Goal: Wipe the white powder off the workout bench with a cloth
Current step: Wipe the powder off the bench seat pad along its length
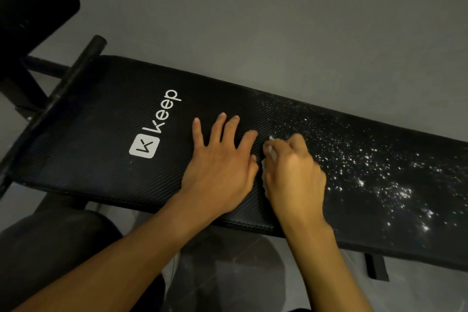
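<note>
A white cloth (265,177) is gripped by the right hand (295,175); the left hand (220,167) is laid flat. Most white powder (385,185) is judged unwiped, across the right end of the workout bench (101,114).

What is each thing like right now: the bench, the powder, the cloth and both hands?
bench: clean near the logo, dusty on its right part.
white powder: scattered specks, not yet wiped.
cloth: bunched, mostly hidden.
left hand: flat on the bench, fingers spread.
right hand: grips the cloth against the bench.
</note>
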The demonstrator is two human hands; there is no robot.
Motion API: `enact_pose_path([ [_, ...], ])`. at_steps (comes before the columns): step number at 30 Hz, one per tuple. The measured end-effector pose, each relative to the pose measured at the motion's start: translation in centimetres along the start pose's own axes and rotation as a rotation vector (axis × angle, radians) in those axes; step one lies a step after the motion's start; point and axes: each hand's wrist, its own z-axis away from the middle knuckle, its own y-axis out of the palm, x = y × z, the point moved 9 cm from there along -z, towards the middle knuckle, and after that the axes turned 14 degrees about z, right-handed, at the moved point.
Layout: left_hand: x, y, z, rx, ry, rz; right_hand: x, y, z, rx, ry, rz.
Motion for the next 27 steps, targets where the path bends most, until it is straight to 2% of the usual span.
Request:
enact_pose_path([
  [4, 0.1, -0.1, 0.0, -0.001, 0.001, -0.006, 0.0, -0.7, 2.7, 0.004, -0.024, -0.047],
  [11, 0.0, 0.1, -0.1, 0.004, -0.007, -0.016, 0.5, 1.2, -4.5, 0.021, 0.012, 0.027],
  [18, 0.1, -0.1, -0.1, 0.007, 0.002, -0.003, 0.4, -0.1, -0.6, 0.054, -0.038, -0.051],
  [24, 0.1, 0.0, -0.2, 0.004, 0.001, -0.008, 0.5, 1.7, -7.5, 0.025, 0.028, 0.011],
  [27, 0.1, 0.0, -0.1, -0.009, 0.006, 0.004, 0.9, 1.5, -6.7, 0.011, 0.022, 0.004],
])
